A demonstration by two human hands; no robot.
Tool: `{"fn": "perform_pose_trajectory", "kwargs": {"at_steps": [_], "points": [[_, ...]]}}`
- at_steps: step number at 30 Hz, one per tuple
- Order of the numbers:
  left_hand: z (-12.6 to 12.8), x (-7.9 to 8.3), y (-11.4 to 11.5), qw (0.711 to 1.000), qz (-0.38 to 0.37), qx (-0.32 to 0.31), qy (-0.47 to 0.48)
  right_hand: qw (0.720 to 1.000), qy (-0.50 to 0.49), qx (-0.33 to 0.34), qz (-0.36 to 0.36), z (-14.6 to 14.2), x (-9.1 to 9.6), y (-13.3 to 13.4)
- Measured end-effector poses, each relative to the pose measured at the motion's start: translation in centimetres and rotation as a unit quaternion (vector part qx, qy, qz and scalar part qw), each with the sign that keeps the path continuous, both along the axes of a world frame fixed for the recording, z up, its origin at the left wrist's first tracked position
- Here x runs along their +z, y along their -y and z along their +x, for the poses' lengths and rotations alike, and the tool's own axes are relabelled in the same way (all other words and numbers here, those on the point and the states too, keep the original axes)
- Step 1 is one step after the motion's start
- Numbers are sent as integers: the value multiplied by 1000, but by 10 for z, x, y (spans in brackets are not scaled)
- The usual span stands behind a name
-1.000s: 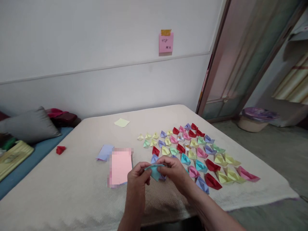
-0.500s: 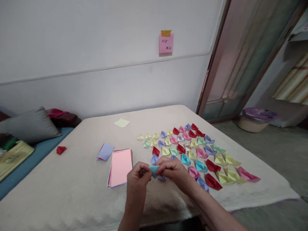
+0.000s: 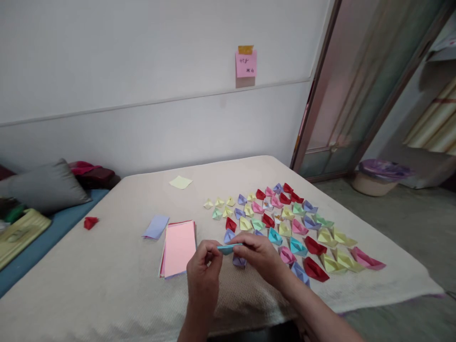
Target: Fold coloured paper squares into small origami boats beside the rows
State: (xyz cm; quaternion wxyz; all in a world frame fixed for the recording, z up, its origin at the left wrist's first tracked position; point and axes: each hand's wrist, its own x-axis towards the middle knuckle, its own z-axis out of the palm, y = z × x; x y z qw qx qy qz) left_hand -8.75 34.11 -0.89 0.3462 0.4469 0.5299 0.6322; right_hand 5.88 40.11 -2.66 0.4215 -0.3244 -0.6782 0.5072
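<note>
A small folded piece of blue paper [image 3: 228,249] is held up between my two hands above the near part of the bed. My left hand [image 3: 204,266] pinches its left end, and my right hand [image 3: 258,254] grips the other end; the fingertips cover both ends. Just behind and below it lies a purple paper boat [image 3: 239,261]. To the right and beyond my right hand stand rows of small paper boats in several colours, among them a turquoise boat [image 3: 298,245] and a red boat [image 3: 315,269].
Left of my hands lies a stack of pink-topped paper [image 3: 180,248], beside purple sheets [image 3: 156,226]. Farther off are a pale yellow sheet [image 3: 180,182] and a red folded paper [image 3: 90,222]. A grey pillow [image 3: 59,187] lies at left; a pink note [image 3: 245,65] is on the wall.
The blue paper has turned from a downward-pointing triangle to a longer, flatter shape. My hands have shifted only slightly, still pinching it.
</note>
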Motion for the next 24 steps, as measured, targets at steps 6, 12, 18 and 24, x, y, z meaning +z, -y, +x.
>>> {"fn": "perform_pose_trajectory", "kwargs": {"at_steps": [6, 12, 18, 24], "points": [[3, -6, -2, 999, -23, 2, 39, 987, 46, -50, 144, -1, -6, 1], [0, -15, -6, 995, -79, -38, 39, 981, 62, -65, 175, -2, -5, 4], [-4, -14, -7, 996, -69, -16, -54, 979, 81, -58, 180, -4, -2, 8], [-2, -10, -6, 995, -59, -43, -62, 982, 73, -34, 168, -4, -4, 7]]}}
